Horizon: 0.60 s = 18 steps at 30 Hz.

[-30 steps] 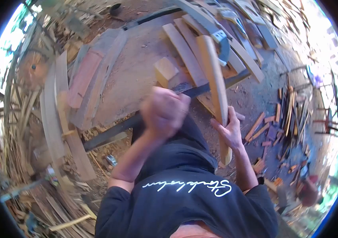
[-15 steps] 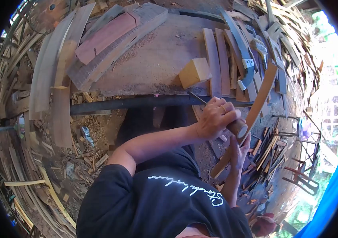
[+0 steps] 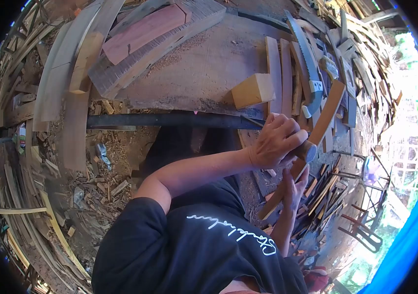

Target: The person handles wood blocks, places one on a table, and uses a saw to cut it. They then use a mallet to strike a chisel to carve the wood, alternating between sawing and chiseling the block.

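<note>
My left hand (image 3: 277, 141) reaches across my body, closed around a tool with a round wooden handle (image 3: 309, 151). The tool's thin dark shaft (image 3: 252, 120) sticks out on the other side of the fist, near the bench's front edge. A long curved wooden piece (image 3: 329, 115) slants up to the right behind the handle. My right hand (image 3: 293, 190) holds this piece from below, its fingers partly hidden by the wood. Just beyond my left hand, a squared wooden block (image 3: 254, 91) rests on the workbench (image 3: 194, 73).
A handsaw (image 3: 303, 51) and a brush (image 3: 330, 67) lie among boards at the bench's right. A reddish board (image 3: 147, 34) rests on a larger plank at the back left. Long boards (image 3: 75, 130) stretch along the left side. Scraps litter the floor; thin sticks (image 3: 329, 196) are piled at right.
My left hand, blurred and farther left one second ago, has moved right beside the wooden piece. The piece has tilted to the right. Since half a second ago, the hands' pose has barely changed.
</note>
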Tool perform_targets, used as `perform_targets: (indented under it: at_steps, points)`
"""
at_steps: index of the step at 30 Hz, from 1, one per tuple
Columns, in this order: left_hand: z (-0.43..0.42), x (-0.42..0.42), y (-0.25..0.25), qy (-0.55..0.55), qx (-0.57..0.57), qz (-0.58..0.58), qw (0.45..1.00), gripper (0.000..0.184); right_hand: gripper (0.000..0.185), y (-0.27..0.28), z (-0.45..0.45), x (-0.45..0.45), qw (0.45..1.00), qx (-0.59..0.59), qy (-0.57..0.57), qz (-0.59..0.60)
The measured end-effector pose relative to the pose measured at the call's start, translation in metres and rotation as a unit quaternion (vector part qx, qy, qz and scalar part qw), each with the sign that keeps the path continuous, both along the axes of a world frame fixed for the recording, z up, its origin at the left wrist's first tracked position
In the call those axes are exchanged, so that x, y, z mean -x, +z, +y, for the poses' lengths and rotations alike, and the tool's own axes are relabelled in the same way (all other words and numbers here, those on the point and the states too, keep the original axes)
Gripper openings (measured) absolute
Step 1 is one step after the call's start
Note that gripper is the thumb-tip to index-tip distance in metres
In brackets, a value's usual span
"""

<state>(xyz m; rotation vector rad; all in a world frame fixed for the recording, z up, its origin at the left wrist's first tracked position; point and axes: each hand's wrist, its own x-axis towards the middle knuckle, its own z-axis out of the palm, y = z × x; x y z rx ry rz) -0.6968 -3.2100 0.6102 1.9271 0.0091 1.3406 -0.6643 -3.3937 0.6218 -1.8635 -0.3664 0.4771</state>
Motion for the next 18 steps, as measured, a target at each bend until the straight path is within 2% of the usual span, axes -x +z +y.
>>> perform_targets:
  at_steps: [1,8,11,14,16,18]
  points:
    - [0.001,-0.002,-0.003,0.013,-0.014,-0.02,1.0,0.053,0.047,0.0,0.001,0.0,1.0,-0.001,0.004,-0.01]
    - [0.001,-0.007,-0.01,0.038,0.009,-0.052,0.998,0.052,0.048,0.005,0.007,0.004,0.999,0.018,0.008,-0.031]
    - [0.003,-0.012,-0.012,0.095,-0.007,-0.061,0.994,0.051,0.049,0.008,0.009,0.005,0.999,0.035,0.002,-0.029]
    - [0.005,-0.012,-0.009,0.113,0.012,-0.067,0.991,0.048,0.051,0.002,0.004,0.002,0.999,0.036,0.005,-0.005]
    - [0.005,-0.01,0.0,0.115,0.106,-0.057,0.986,0.041,0.052,-0.003,0.0,0.0,0.999,0.038,0.013,-0.005]
    - [0.009,-0.001,0.009,0.109,0.106,-0.032,0.988,0.039,0.053,-0.003,0.001,0.001,0.999,0.034,0.021,-0.006]
